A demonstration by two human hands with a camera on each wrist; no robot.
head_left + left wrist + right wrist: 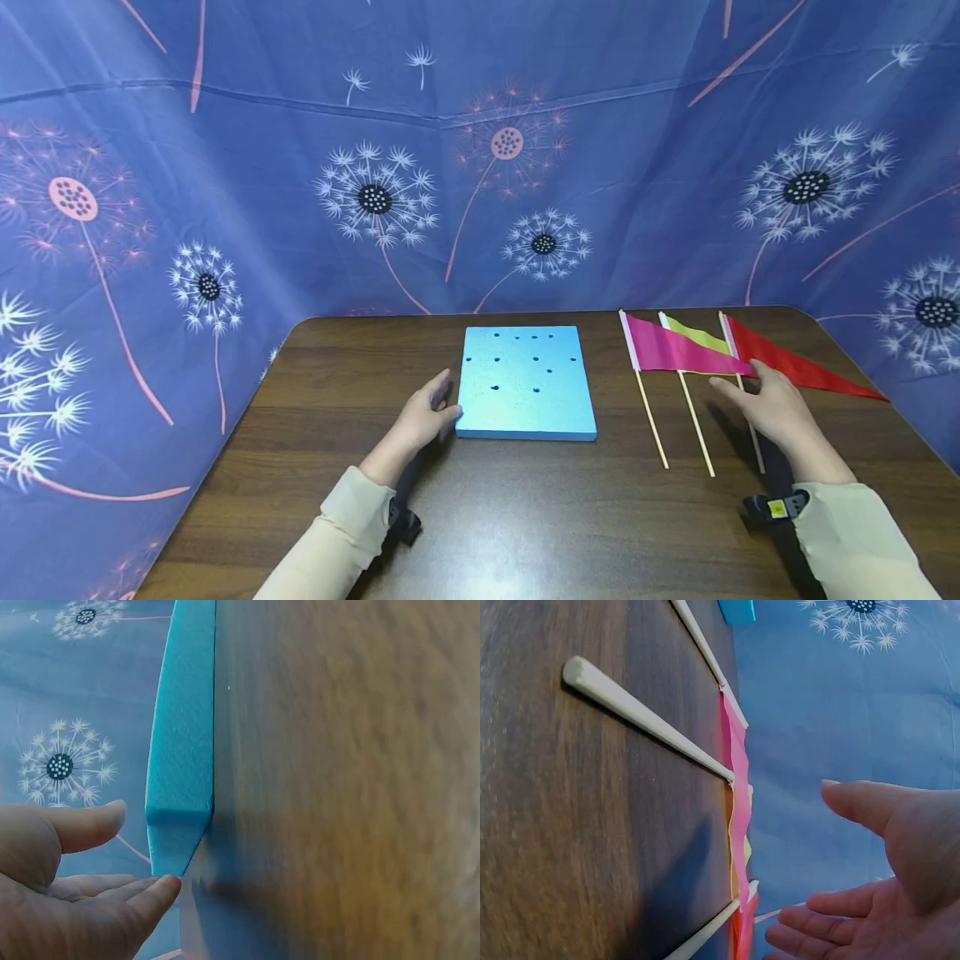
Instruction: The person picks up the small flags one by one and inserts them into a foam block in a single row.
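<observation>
A light-blue square block (525, 404) with several small round holes in its top lies flat on the table. At its left edge is my left hand (420, 418), fingers extended, at or very near the side; contact is hard to tell. The left wrist view shows the block's edge (182, 742) beside that hand. My right hand (780, 408) hovers over the flags with fingers spread, holding nothing. Beneath and beside it lie a pink pennant flag (678, 348), a yellow-green flag (697, 335) partly covered by the pink one, and a red flag (795, 362), all on thin wooden sticks.
The brown wooden table (330, 367) reaches back to a blue dandelion-print cloth (637, 208) hanging behind and at both sides. The flag sticks point toward the front, side by side, right of the block.
</observation>
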